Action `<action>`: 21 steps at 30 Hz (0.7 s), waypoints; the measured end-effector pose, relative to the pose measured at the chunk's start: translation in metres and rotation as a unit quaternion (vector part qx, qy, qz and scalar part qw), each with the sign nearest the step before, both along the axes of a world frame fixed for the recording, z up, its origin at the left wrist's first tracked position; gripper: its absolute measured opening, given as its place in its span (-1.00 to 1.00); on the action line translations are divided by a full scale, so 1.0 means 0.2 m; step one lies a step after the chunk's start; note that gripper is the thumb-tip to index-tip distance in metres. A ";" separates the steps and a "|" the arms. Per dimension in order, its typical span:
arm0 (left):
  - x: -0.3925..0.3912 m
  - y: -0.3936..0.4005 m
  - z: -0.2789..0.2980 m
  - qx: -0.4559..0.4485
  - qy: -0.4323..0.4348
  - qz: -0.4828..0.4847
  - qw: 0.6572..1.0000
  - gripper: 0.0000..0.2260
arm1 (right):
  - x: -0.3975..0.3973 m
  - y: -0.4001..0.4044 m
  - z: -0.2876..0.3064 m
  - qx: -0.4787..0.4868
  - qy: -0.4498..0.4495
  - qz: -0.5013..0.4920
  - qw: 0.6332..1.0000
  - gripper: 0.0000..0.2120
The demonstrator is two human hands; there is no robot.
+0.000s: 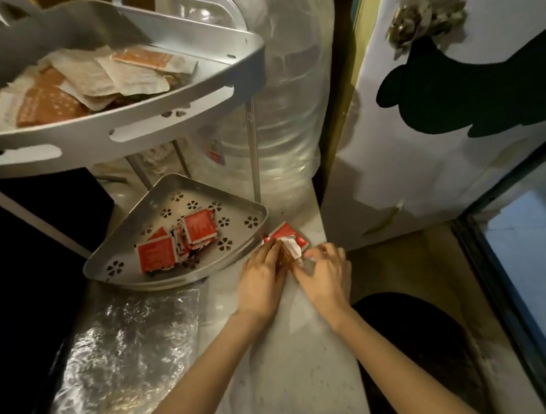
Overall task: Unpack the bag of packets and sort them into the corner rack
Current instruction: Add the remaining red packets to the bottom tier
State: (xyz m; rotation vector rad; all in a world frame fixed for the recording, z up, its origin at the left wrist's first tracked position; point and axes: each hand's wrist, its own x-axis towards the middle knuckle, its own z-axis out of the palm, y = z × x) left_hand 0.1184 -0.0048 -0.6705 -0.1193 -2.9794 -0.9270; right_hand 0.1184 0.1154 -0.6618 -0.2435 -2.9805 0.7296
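Observation:
A silver corner rack stands at the left. Its upper shelf [173, 97] holds several pale and orange-brown packets [101, 79]. The lower shelf [160, 279] holds several small red packets [177, 242]. On the white counter just right of the lower shelf lies a small bunch of packets [288, 241], red, white and brown. My left hand [260, 282] grips the bunch from the left. My right hand [326, 274] pinches it from the right with curled fingers. A thin clear plastic bag [293, 328] lies under my wrists, hard to make out.
A large clear water bottle [278, 116] stands behind the rack. A white fridge with black patches [452, 103] fills the right side. Crinkled foil [120, 353] covers the counter at lower left, beside a black surface [27, 272]. The counter's edge drops off at right.

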 end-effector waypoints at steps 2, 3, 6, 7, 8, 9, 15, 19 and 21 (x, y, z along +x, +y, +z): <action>0.01 0.00 0.00 0.003 0.002 0.002 1.000 -0.56 | 0.00 -0.02 0.00 -0.012 -0.001 -0.010 1.000 -0.74; 0.01 0.00 0.00 0.003 0.003 0.003 1.000 -0.57 | 0.00 -0.04 -0.01 -0.021 -0.005 -0.017 1.000 -0.75; 0.02 0.00 0.01 0.000 0.001 0.004 1.000 -0.56 | -0.01 -0.05 0.00 -0.077 -0.026 -0.031 0.996 -0.79; 0.02 0.01 0.02 -0.001 -0.002 0.004 1.000 -0.56 | -0.02 -0.05 0.01 -0.101 -0.037 -0.028 0.994 -0.80; 0.02 0.01 0.03 -0.001 -0.007 0.005 1.000 -0.55 | -0.03 -0.04 0.02 -0.133 -0.051 -0.022 0.990 -0.82; 0.02 0.01 0.04 0.000 -0.011 0.006 1.000 -0.55 | -0.03 -0.03 0.04 -0.172 -0.064 -0.017 0.983 -0.84; 0.03 -0.02 0.15 0.040 -0.011 -0.007 0.999 -0.55 | -0.07 0.04 0.14 -0.326 -0.123 -0.027 0.937 -0.80; 0.06 -0.06 0.31 0.061 0.011 -0.024 0.998 -0.62 | -0.05 0.06 0.28 -0.370 -0.106 0.016 0.923 -0.88; 0.08 -0.07 0.41 0.074 0.020 -0.029 0.997 -0.63 | -0.04 0.06 0.38 -0.387 -0.087 0.045 0.917 -0.90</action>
